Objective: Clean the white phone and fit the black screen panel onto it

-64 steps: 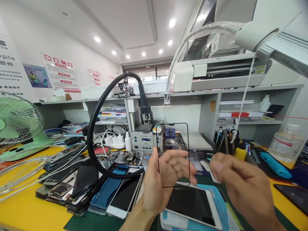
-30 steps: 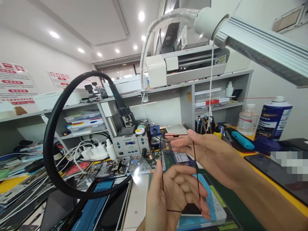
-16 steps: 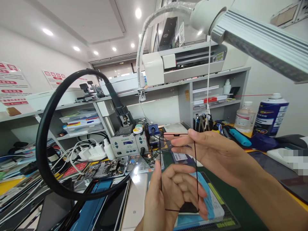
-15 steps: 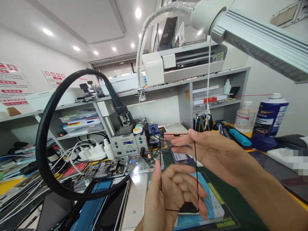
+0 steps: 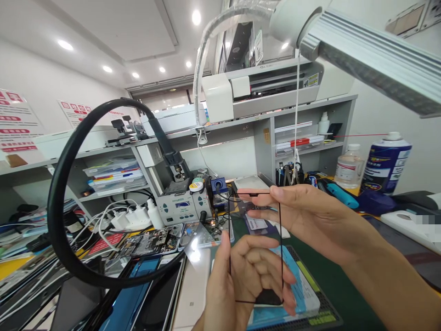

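Observation:
A clear glass phone screen protector (image 5: pixel 251 227) with a thin black border and a small notch at its top edge stands upright in front of me. My left hand (image 5: pixel 220 280) grips it by its long sides, thumb on the left edge and fingers curled behind toward the right edge. My right hand (image 5: pixel 310 211) pinches its upper right corner, thumb in front and the other fingers stretched behind the glass. Below the hands lies a device with a black screen (image 5: pixel 270 296), mostly hidden, on a blue-and-white packet (image 5: pixel 303 289).
A thick black hose (image 5: pixel 55 197) loops at left from a hot-air station (image 5: pixel 182 207). Phones, including a pale gold one (image 5: pixel 191 289), lie left of my hands. A lamp (image 5: pixel 372 59) hangs at upper right. A spray can (image 5: pixel 386 163) and clear bottle (image 5: pixel 348 168) stand at right.
My right hand has come from the right onto the protector's upper corner. The view has turned right and now shows the spray can. Over the last half second little has moved.

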Action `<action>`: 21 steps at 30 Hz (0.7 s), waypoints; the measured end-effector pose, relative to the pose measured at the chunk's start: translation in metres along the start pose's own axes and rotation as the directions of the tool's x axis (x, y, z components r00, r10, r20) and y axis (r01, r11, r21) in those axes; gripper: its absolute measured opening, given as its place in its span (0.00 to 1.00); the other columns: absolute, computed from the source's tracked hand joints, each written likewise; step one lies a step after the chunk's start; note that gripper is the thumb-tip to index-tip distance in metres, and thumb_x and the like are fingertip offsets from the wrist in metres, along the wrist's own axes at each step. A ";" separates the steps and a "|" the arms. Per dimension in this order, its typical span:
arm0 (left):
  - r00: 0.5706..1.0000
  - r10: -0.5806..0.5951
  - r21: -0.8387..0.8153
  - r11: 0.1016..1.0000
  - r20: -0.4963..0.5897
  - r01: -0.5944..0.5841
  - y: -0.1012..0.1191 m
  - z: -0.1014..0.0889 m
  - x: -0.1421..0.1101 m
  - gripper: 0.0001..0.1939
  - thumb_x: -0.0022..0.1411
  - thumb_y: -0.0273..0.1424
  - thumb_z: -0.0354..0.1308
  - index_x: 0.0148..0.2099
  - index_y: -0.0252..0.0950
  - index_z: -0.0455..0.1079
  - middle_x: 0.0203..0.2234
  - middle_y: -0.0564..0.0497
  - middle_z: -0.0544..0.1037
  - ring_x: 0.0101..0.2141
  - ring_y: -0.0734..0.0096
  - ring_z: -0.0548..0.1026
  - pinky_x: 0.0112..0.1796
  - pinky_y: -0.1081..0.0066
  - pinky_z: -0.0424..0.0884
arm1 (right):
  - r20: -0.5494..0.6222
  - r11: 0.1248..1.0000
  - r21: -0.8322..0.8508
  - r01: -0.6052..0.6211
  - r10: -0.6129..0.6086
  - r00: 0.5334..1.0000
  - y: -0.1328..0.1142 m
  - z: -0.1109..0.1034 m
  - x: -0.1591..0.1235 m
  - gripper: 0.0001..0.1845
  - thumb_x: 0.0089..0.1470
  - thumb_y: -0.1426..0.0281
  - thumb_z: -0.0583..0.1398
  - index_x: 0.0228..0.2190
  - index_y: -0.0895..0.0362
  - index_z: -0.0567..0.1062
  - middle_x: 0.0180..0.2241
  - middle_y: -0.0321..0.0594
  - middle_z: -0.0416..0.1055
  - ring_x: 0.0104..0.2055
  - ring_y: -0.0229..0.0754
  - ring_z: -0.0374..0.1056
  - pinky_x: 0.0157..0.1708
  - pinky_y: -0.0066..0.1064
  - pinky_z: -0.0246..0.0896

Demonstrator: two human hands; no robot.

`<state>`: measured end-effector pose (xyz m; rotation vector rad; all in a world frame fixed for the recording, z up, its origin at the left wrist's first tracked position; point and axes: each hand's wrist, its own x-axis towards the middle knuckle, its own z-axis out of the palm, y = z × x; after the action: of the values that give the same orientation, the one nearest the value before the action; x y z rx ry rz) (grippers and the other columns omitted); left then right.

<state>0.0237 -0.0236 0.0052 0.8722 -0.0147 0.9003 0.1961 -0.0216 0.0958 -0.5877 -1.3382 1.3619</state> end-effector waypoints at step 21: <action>0.988 -0.031 0.096 0.994 -0.150 0.046 0.003 0.005 0.000 0.39 0.70 0.60 0.45 0.49 0.28 0.77 0.31 0.39 0.81 0.28 0.61 0.80 0.31 0.65 0.76 | -0.057 0.384 -0.888 0.255 -0.640 0.766 0.009 0.013 -0.005 0.10 0.65 0.62 0.64 0.31 0.47 0.82 0.48 0.30 0.80 0.53 0.38 0.75 0.52 0.27 0.68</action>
<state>0.0233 -0.0255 0.0107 0.8929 0.1766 0.9338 0.1829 -0.0291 0.0890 -0.9751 -1.6071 -0.0181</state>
